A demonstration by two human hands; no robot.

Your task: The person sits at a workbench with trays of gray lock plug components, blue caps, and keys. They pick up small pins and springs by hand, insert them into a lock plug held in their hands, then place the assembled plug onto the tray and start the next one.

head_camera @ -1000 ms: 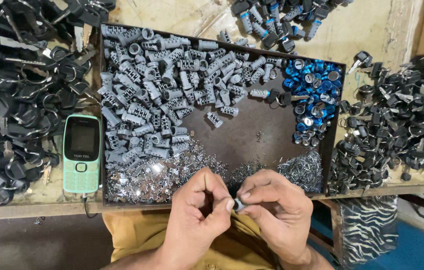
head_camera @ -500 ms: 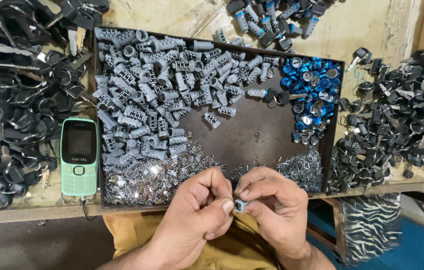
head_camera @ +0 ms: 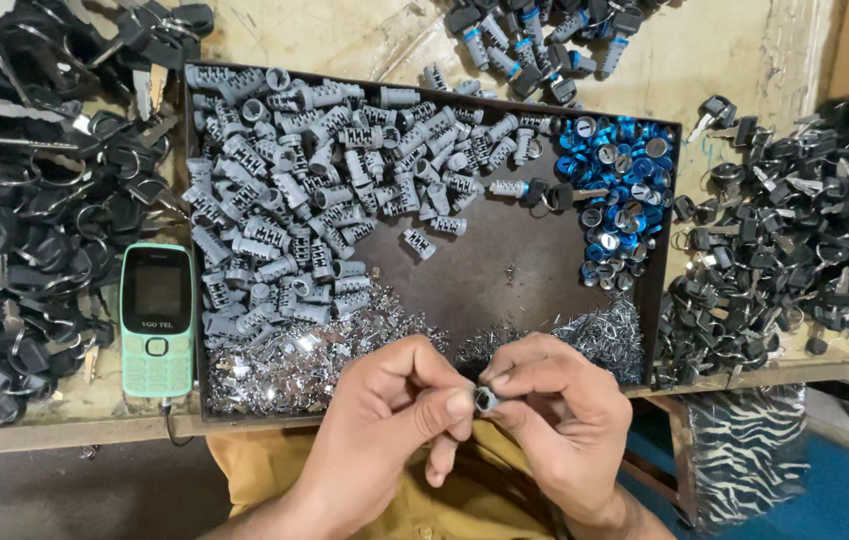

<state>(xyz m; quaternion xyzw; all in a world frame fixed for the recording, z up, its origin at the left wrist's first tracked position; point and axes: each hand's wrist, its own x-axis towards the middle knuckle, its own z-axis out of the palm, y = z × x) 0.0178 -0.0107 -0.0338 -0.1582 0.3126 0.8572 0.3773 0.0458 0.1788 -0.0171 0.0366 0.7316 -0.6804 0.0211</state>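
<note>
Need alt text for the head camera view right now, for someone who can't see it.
Two bare hands, left hand and right hand, pinch one small grey cylinder between their fingertips over the near edge of a dark tray. The tray holds grey cylinders, blue caps and metal slivers. A green phone lies left of it, among black keys.

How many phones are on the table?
1. The green phone lies on the wooden table, just left of the dark tray and right of a pile of black keys. Another could be hidden under the piles.
</note>
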